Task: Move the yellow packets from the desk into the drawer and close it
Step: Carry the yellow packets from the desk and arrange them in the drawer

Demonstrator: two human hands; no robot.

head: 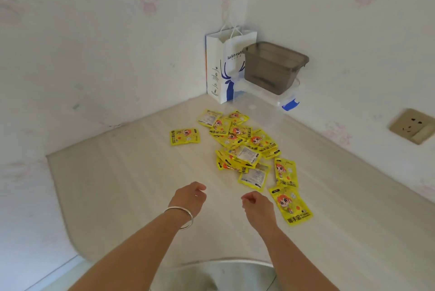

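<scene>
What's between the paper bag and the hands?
In the head view, scattered yellow packets on pale wooden desk lie between white paper bag and both hands.

The drawer is nowhere in view. Both arms are cut off by the bottom edge. The left hand [191, 196] and right hand [255, 203] show their backs, so the fingers are mostly hidden. In the packets [237, 144] at 12 o'clock from the hands, overlaps cover the lower ones. The bin [274, 67] hides part of the bag [222, 67]. Packet print is too small to read
</scene>
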